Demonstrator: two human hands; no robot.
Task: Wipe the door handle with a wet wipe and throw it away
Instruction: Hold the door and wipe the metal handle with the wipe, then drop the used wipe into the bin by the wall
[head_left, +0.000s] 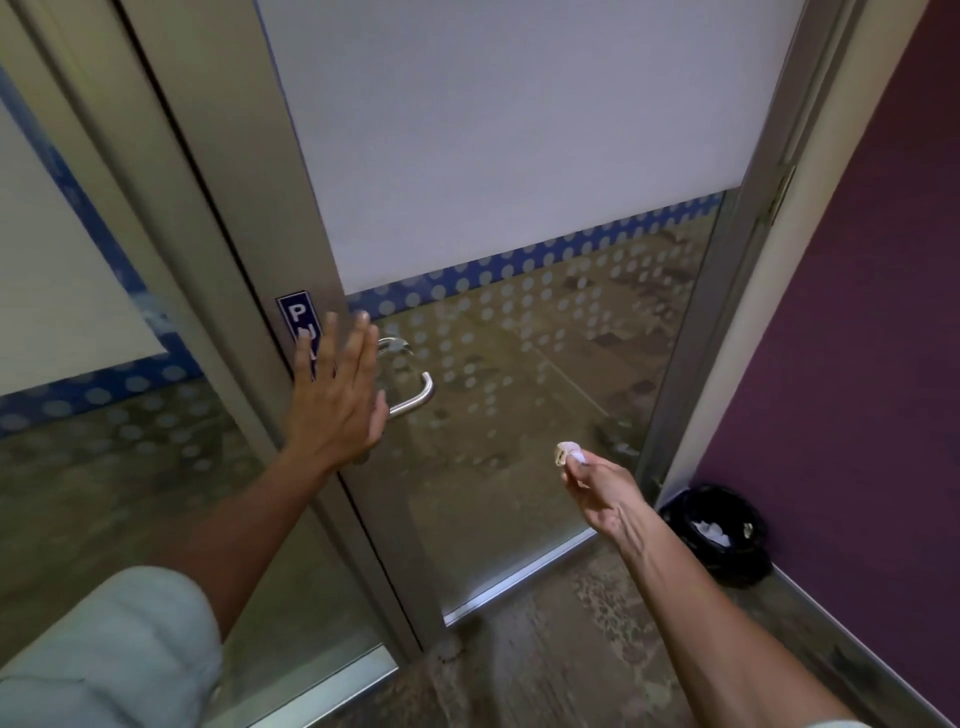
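Observation:
A curved silver door handle (418, 397) sticks out from the metal frame of a glass door. My left hand (337, 395) lies flat and open against the door frame, fingers up, covering the handle's inner end. My right hand (597, 483) is lower and to the right, away from the handle, pinching a small crumpled white wet wipe (567, 452) between its fingertips. A black-lined bin (719, 535) stands on the floor in the right corner, with white scraps inside.
The glass door (519, 182) has a frosted upper panel and a blue dotted band. A blue "PU.." sign (297, 322) sits above my left hand. A purple wall (857, 364) closes the right side. The floor is mottled stone.

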